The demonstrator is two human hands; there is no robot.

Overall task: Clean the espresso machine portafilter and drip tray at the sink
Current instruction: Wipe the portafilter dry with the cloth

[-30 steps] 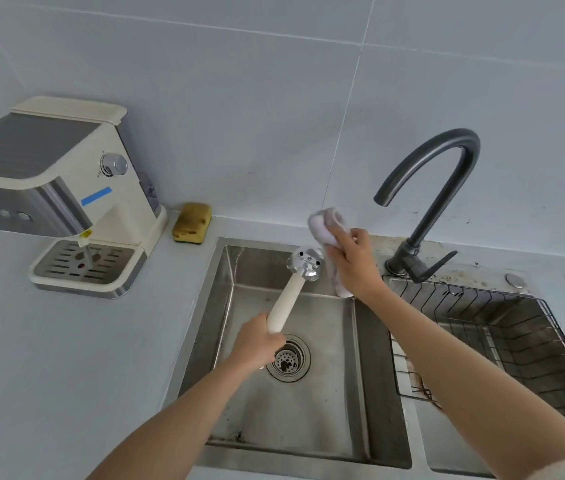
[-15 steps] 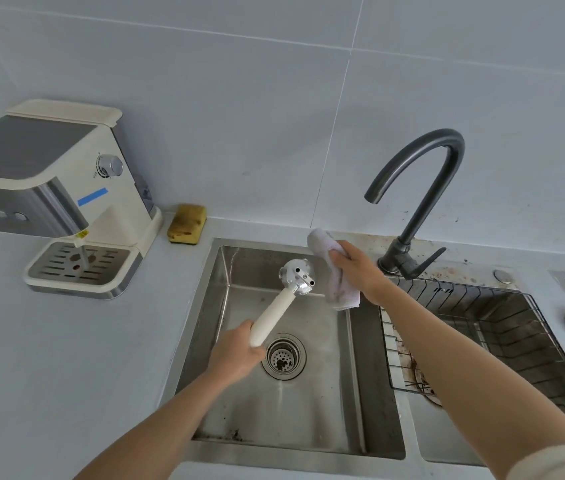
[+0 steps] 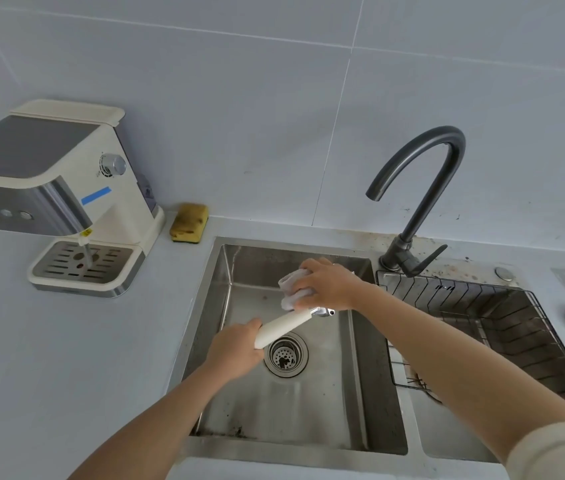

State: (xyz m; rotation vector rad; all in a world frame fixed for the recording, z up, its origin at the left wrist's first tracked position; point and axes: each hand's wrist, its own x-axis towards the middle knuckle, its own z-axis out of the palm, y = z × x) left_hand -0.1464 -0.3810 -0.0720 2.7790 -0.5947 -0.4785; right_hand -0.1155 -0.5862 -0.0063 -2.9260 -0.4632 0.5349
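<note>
Stainless steel forms the sink (image 3: 326,417), seen from above in the lower middle of the frame and set into a pale table (image 3: 66,368). Over its left basin one portafilter (image 3: 286,325) is held level. Its cream handle is gripped at the end by the left hand (image 3: 236,351), fingers (image 3: 251,325) clenched round it. The metal head is mostly hidden under the right hand (image 3: 329,289), whose fingers are curled round a pale cloth (image 3: 289,291) pressed onto the head. No water is seen running from the dark faucet (image 3: 419,188).

Wiping of the portafilter appears to be under way. How clean it is cannot be told. The drip tray (image 3: 83,268) sits in the base of the espresso machine (image 3: 66,174) at the left of the frame, well apart from the sink. It is judged not yet begun, so about half the task is left.

Counted: two hands, one portafilter, one cloth, one drip tray, one espresso machine, one faucet. One yellow sponge (image 3: 189,223) lies by the wall, and one wire rack (image 3: 481,323) sits in the right basin.
</note>
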